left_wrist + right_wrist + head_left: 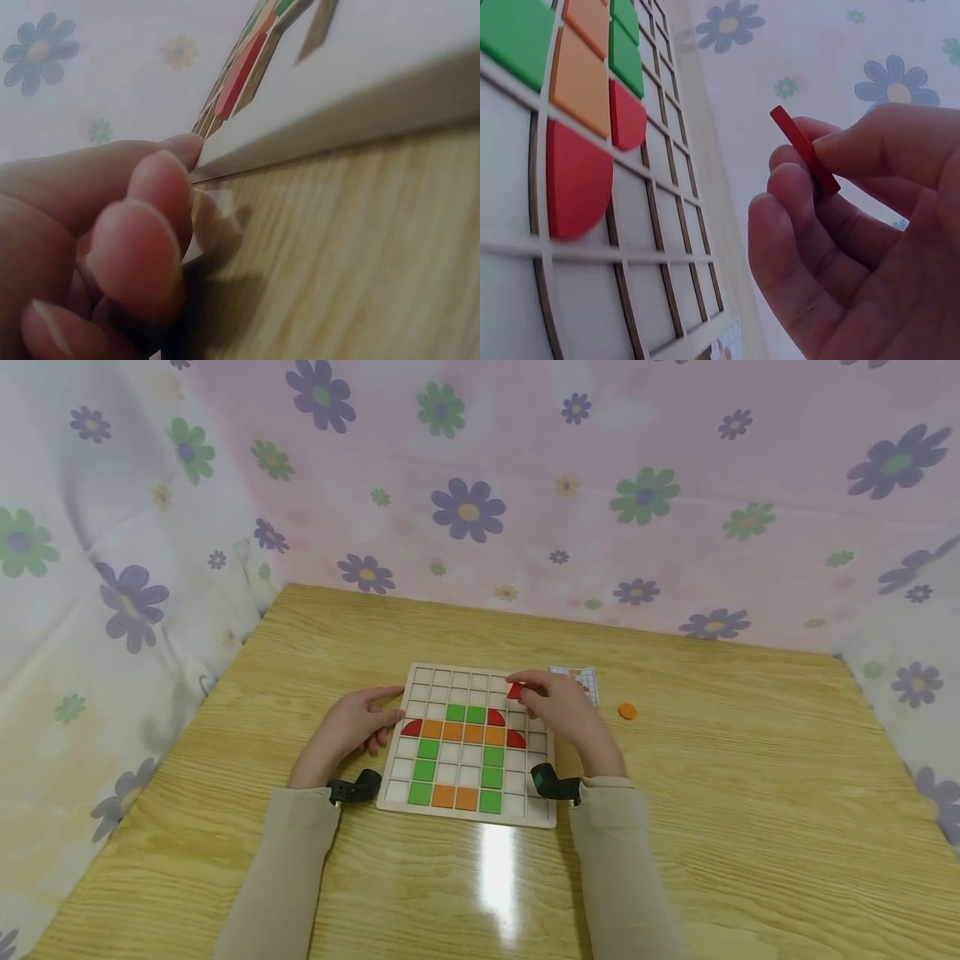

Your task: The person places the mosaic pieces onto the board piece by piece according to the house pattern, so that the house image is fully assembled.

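Observation:
A wooden grid board [457, 687] lies on the table, with green, orange and red tiles set in several of its squares. Against the board's left edge rests my left hand [350, 727]; its fingertips touch the wooden side in the left wrist view, and the other fingers bend loosely over the table. Above the upper right part of the board, my right hand [564, 703] pinches a red tile [804, 150] between thumb and fingers, apart from the grid. Red tiles with one rounded corner, such as this red quarter-round tile [577, 180], sit in squares below it.
A printed pattern card [588, 679] lies behind my right hand, partly hidden by it and the board. An orange round piece [627, 712] lies on the table [720, 793] to the right. Flowered cloth [525, 460] hangs at the back and sides.

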### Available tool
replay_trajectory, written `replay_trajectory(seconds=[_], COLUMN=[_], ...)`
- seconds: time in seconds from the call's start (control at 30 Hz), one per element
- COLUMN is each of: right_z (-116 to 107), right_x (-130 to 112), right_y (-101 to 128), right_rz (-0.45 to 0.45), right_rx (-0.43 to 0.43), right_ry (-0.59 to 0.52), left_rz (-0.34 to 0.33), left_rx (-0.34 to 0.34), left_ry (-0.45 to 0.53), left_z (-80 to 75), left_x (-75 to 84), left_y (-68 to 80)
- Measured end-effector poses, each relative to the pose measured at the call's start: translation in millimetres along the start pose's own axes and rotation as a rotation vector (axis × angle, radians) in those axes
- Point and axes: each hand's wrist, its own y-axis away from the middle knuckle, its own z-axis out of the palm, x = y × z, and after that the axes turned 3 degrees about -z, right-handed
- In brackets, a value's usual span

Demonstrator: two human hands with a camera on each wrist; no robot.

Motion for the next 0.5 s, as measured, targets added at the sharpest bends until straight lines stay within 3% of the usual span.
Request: replay_trajectory(seconds=[0.23, 0.5], right_z=[11.3, 26.1], right_x=[-11.4, -20.5], right_y=[-12.6, -24.3], right_rz=[-0.027, 0.026], right_rx=[-0.003, -0.007], right_ry=[-0.049, -0.025], left_rz=[-0.007, -0.01], left_rx=[0.017, 0.021], left_ry=[0.013, 0.001], left_z=[-0.3, 0.4], left_x=[-2.2, -3.3], left_y=[0.5, -1.0])
